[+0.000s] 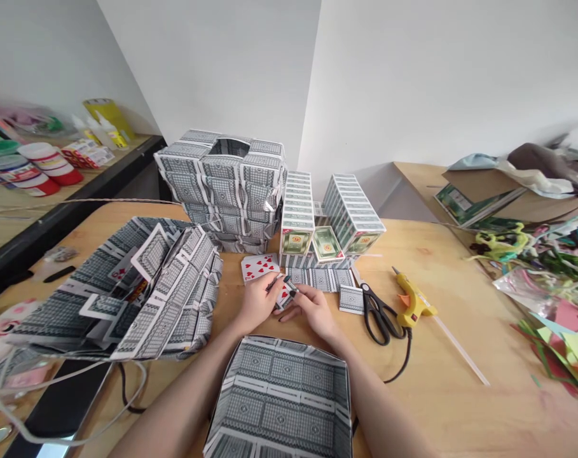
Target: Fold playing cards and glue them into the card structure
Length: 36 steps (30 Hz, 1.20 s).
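Both my hands meet over the middle of the table, holding a small playing card (283, 297) with red hearts between them. My left hand (261, 300) has its fingers closed on the card's left side. The fingers of my right hand (313, 308) pinch its right edge. A heart-suit card (257, 267) lies face up just behind my left hand. Several cards joined in a strip (324, 280) lie face down behind my right hand. Nearer to me, between my forearms, stands an open box (289, 394) made from patterned cards.
To the right lie black-handled scissors (380, 315) and a yellow glue gun (411, 299) with a glue stick. Stacked card packs (353, 213) and a tall card-covered box (226, 191) stand behind. A card-built container (174, 305) holding loose cards sits left, near a phone (62, 404).
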Tool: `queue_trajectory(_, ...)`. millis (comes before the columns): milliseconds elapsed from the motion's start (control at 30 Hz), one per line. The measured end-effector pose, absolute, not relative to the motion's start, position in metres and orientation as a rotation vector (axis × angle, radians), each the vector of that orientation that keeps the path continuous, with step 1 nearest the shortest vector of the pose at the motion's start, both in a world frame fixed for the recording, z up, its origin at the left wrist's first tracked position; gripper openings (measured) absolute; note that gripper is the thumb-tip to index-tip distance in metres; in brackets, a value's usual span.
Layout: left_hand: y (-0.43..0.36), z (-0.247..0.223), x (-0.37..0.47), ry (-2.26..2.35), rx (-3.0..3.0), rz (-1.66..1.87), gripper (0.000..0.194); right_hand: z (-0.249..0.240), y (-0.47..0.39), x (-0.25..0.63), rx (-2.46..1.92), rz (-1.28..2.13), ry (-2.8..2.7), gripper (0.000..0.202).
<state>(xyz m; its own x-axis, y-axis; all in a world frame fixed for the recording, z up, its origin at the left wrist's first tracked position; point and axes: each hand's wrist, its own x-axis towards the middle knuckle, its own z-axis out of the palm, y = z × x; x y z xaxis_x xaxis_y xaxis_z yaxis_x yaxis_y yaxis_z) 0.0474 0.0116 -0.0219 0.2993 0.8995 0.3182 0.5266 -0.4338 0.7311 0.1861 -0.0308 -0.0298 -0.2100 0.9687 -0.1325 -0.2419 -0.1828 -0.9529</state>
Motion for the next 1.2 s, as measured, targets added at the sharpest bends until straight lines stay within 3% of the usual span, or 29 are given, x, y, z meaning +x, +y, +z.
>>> queue_trajectory(233, 0.0125, -0.0221, 0.0470, 1.089, 2.074, 1.160, 0.014, -0.0337, -0.0286, 0.1934, -1.392, 0.818, -1.536, 0.025)
queue_trajectory(500, 0.0099, -0.0204, 0.0478, 1.120, 2.184, 1.159, 0.011, -0.0325, -0.0289, 0.1955, -1.427, 0.473, -1.763, 0.023)
queue_trajectory(867, 0.0088, -0.0216, 0.0468, 1.202, 2.186, 1.146, 0.021, -0.0360, -0.0287, 0.1961, -1.461, 0.497, -1.753, 0.026)
queue_trajectory(1200, 0.0084, -0.0244, 0.0457, 1.191, 1.993, 1.188, 0.018, -0.0376, -0.0250, 0.1937, -1.415, 0.838, -1.442, 0.018)
